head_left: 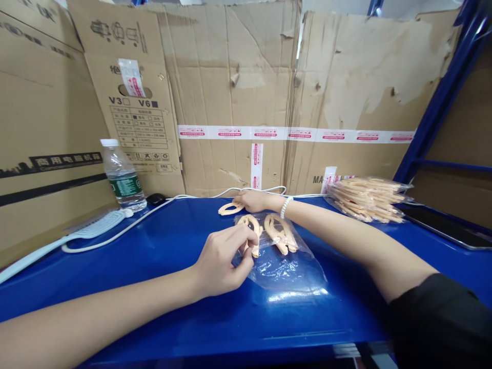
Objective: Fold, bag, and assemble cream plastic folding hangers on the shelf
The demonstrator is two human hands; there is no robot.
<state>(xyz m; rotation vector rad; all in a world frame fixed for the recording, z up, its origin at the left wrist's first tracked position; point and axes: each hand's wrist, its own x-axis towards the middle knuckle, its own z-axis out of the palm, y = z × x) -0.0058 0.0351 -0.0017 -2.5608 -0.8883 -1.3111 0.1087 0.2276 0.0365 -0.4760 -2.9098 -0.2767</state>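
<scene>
On the blue table, a clear plastic bag (290,274) lies flat in front of me, with two peach-coloured looped pieces in or under its film. My left hand (228,253) is curled, its thumb and fingers closing round the lower end of the left looped piece (251,223). Beside it on the right is the second looped piece (279,230). Farther back, my right hand (255,200), wearing a pale bead bracelet (285,207), reaches over the bag. Its fingers are on a third peach looped piece (228,208); the fingertips are partly hidden.
A stack of bagged peach pieces (369,197) sits at the back right, beside a dark tablet or phone (449,225). On the left are a water bottle (125,179), a light-blue hairbrush (100,225) and a white cable (126,236). Cardboard panels (234,92) stand behind.
</scene>
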